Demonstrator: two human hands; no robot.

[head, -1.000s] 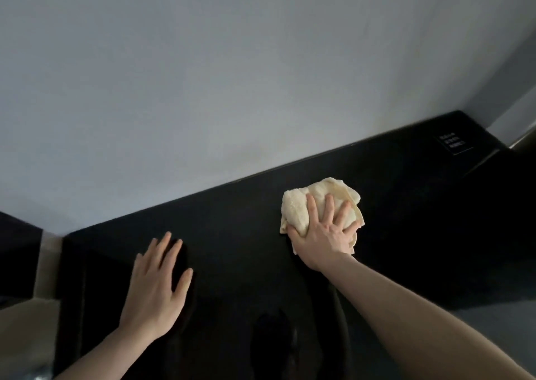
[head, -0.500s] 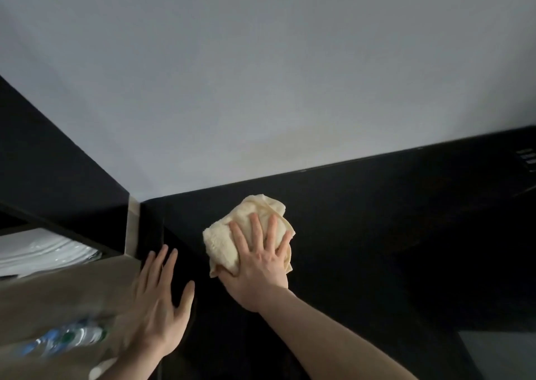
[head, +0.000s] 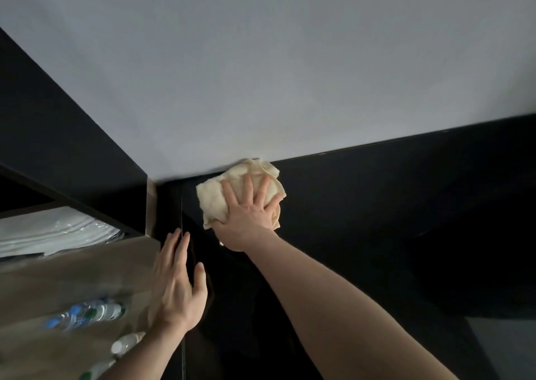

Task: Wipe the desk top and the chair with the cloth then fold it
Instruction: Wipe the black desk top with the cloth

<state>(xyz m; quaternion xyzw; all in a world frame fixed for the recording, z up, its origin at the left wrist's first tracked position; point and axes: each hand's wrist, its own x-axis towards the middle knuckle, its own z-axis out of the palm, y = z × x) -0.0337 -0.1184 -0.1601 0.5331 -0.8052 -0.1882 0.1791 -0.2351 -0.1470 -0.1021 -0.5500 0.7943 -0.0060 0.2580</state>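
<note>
My right hand (head: 249, 216) lies flat on the cloth (head: 214, 202), fingers straight and spread, pressing it down onto the desk top (head: 377, 205) rather than curling round it. The cloth is cream, bunched into a loose wad, and sits at the far left of the black surface, its upper edge touching the pale wall (head: 261, 60) where wall and desk meet. My bare forearm runs back from it toward the lower right.

My left hand (head: 177, 287) is open too, fingers straight and close together, resting flat near the left edge of the desk top, just beside a thin vertical seam. It holds nothing.

Left of that seam a brownish surface (head: 72, 278) slopes away, and on it lie blurred plastic bottles (head: 87, 316) with blue and green marks; any label on them is too smeared to read. A white bottle cap end (head: 124, 345) shows close to my left wrist. Above these, a dark shelf unit (head: 58, 147) juts out from the wall, with something white and glossy (head: 52, 231) in the opening under it; I cannot tell what it is. The right part of the desk is in deep shadow.
</note>
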